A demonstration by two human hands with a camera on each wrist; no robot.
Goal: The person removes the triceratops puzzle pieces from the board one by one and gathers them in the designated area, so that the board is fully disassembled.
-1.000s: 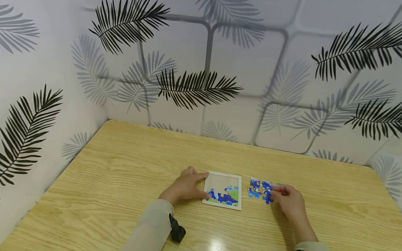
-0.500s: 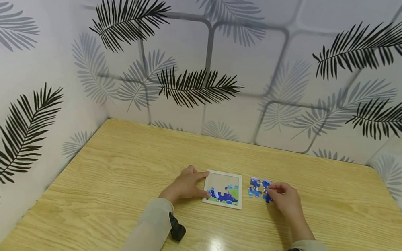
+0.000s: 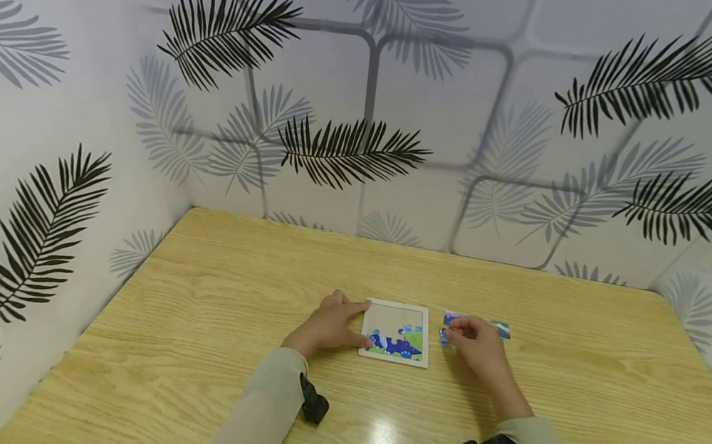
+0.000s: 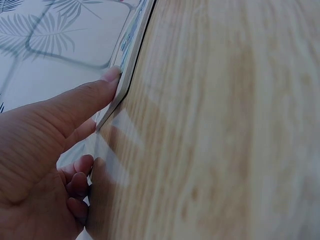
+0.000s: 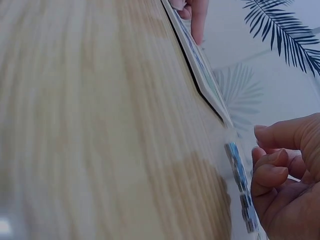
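A square jigsaw puzzle tray (image 3: 393,361) with a pale frame lies on the table, part filled along its bottom and right side with blue and green pieces. My left hand (image 3: 329,325) rests at its left side, thumb on the lower left of the frame and index finger at the upper left corner. To the right of the tray, my right hand (image 3: 479,345) is over loose jigsaw pieces (image 3: 451,318), fingertips close together and partly covering them. In the right wrist view, the bent fingers lie beside several pieces (image 5: 238,167); I cannot tell whether they hold one.
Another loose piece (image 3: 501,329), green and white, lies behind the right hand. The wooden table (image 3: 228,274) meets a wall (image 3: 409,206) with a leaf pattern at its back edge. Black wrist cameras (image 3: 314,404) sit on both sleeves.
My right hand has moved left across the loose pieces, hiding more of them and uncovering the green and white piece behind it. The left hand and the tray stay put.
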